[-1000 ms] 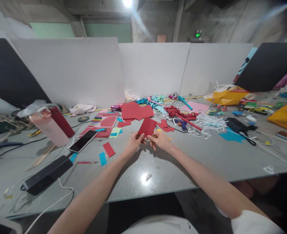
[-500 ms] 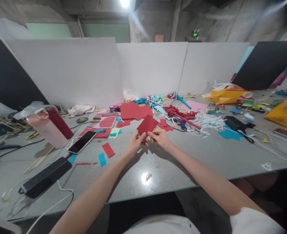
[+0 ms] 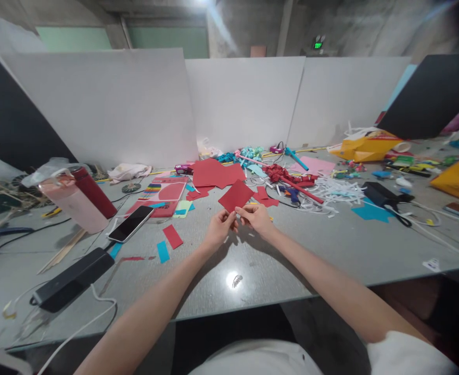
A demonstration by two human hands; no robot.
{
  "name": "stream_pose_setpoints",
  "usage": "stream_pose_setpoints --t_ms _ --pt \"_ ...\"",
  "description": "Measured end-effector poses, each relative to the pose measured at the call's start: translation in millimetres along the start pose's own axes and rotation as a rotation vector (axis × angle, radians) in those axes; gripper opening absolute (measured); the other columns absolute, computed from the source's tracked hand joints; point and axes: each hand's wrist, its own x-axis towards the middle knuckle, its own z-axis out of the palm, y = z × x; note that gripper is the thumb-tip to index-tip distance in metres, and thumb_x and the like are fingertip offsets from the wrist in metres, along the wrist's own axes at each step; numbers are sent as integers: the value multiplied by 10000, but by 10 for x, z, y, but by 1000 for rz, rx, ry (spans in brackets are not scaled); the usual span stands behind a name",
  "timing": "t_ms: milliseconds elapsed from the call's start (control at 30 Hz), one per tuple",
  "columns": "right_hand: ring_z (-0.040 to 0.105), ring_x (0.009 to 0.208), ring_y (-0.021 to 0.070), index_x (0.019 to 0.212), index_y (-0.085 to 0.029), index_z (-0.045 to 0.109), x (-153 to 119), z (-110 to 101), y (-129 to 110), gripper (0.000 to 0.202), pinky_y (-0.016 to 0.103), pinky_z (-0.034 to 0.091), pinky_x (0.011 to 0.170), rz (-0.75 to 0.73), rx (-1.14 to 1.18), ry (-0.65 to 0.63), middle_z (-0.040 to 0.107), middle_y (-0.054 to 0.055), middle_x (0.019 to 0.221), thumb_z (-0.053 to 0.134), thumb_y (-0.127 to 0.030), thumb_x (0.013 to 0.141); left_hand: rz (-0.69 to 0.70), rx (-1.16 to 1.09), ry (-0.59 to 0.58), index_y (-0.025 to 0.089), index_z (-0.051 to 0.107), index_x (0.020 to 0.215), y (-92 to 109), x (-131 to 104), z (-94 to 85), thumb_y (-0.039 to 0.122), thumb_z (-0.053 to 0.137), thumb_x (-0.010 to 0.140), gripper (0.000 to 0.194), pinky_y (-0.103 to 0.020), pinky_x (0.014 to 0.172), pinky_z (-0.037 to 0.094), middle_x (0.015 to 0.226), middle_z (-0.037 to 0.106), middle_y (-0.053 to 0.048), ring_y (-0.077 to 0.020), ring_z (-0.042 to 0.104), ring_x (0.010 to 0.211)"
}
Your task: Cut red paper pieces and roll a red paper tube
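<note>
A small square of red paper (image 3: 236, 195) is held up over the table, one corner toward me. My left hand (image 3: 220, 227) pinches its near corner between thumb and fingers. Close beside it, my right hand (image 3: 255, 219) grips the same corner from the other side, and the fingertips of both hands almost meet. Behind the square lies a larger sheet of red paper (image 3: 209, 172) with irregular edges. Left of my hands, a red paper strip (image 3: 173, 237) and a blue paper strip (image 3: 163, 252) lie flat on the table.
A phone (image 3: 131, 224), a black power bank (image 3: 73, 278) and a pink bottle (image 3: 75, 200) stand or lie at left. White paper shreds (image 3: 336, 194), a red-wrapped stick (image 3: 300, 188) and a blue hot glue gun (image 3: 290, 194) are at right. White partition boards (image 3: 245, 104) close off the back.
The red square has turned and tilted slightly, showing its face more squarely, and both hands have come closer together at its near corner. The camera view has shifted a little.
</note>
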Motion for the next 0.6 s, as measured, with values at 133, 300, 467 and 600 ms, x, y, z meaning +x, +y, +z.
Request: stream_pose_setpoints --t_ms 133,300,467,600 --pt "379 424 102 595 -198 647 5 3 -7 544 271 266 431 13 76 1 583 10 522 738 -683 823 8 13 6 195 566 783 42 12 18 631 697 875 465 -268 554 486 655 653 -4 -126 616 524" --pt "358 413 90 569 -193 623 54 -71 9 531 269 246 430 -19 178 55 540 1 498 754 -631 839 6 9 -3 199 568 781 22 39 24 659 708 844 485 -267 525 470 614 641 0 -124 588 487" --pt "321 406 71 595 -189 615 140 -229 48 492 260 232 409 -26 266 189 556 2 533 782 -593 821 -39 24 -51 190 578 773 6 3 61 671 712 841 504 -271 537 489 617 658 -19 -134 606 497" --pt "330 395 59 596 -180 618 158 -233 93 475 246 218 406 -40 324 209 556 -4 522 784 -556 836 -57 0 -52 186 574 767 -2 3 83 674 721 830 514 -267 528 496 618 660 -22 -131 604 488"
